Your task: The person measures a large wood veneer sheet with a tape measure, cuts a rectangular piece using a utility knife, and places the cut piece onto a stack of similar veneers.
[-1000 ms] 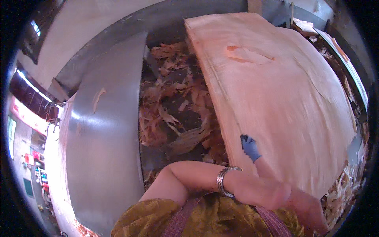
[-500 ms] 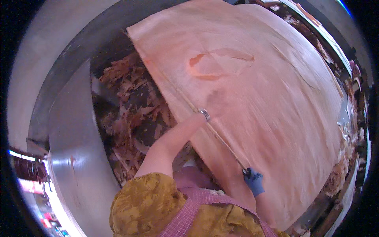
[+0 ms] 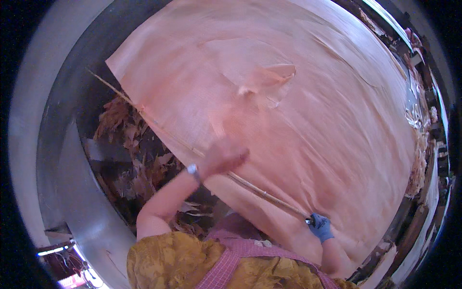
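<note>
Though two hands, just one stick.

1. Free to pass over right part of broad, pale-pink wooden sheet.
2. Blocked near lower-left edge by long, thin, tan stick, bare left hand and blue-gloved right hand.
3. Hindered farther up by torn, peach-coloured flap.

Illumination: moderate, pinkish over the wood veneer sheet; dim over the wood scraps, left of centre. Source visible: lit lamp strip, lower left; white glare nearby. Reflection: soft sheen on metal panel, lower left. Blur: left hand, centre. Distortion: fisheye bending toward rim; all 4 corners black.
</note>
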The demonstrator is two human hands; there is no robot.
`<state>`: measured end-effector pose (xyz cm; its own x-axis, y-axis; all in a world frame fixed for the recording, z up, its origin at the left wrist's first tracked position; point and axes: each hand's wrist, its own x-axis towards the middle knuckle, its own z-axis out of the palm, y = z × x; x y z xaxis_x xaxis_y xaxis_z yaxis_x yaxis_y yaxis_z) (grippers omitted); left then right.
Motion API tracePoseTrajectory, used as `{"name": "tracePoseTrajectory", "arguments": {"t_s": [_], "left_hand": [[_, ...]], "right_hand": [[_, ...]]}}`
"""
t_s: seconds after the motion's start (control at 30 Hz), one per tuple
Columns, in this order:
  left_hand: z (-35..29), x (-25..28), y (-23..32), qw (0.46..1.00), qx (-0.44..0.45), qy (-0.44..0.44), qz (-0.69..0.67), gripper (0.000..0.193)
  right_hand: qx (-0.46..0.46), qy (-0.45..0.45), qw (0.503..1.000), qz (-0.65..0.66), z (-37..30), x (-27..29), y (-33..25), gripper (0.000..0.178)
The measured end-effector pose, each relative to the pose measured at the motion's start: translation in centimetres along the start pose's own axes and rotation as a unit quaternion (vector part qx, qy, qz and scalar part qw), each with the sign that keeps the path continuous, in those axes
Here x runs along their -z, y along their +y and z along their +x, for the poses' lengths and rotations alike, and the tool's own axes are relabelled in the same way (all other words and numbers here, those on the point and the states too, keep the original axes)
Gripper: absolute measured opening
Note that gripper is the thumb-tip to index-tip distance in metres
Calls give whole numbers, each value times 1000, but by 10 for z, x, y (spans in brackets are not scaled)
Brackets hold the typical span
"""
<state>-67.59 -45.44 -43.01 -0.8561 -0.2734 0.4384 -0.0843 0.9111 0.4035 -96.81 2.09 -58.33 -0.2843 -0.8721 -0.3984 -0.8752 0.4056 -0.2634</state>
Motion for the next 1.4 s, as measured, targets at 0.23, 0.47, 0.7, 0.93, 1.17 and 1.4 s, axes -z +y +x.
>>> {"name": "tracePoseTrajectory", "arguments": {"t_s": [0.23,0.47,0.7,0.93,1.17,1.4], "left_hand": [[97,-66,-26,996,71,-33,-36,14],[207,-194,-120,901,389,-23,190,69],[234,-173,-149,891,453,-27,6,42],[160,-146,-241,876,449,-7,-176,30],[85,-97,-103,659,482,31,-577,34],[6,-127,-40,514,508,125,-679,32]], "right_hand": [[-27,-37,999,-27,1,0,0,20],[23,48,999,-5,2,15,-4,23],[-5,26,1000,-14,-3,-2,4,28],[-6,-24,1000,-13,9,4,4,30],[2,58,998,11,-12,31,-8,34],[-78,146,979,-122,33,70,-47,37]]}}
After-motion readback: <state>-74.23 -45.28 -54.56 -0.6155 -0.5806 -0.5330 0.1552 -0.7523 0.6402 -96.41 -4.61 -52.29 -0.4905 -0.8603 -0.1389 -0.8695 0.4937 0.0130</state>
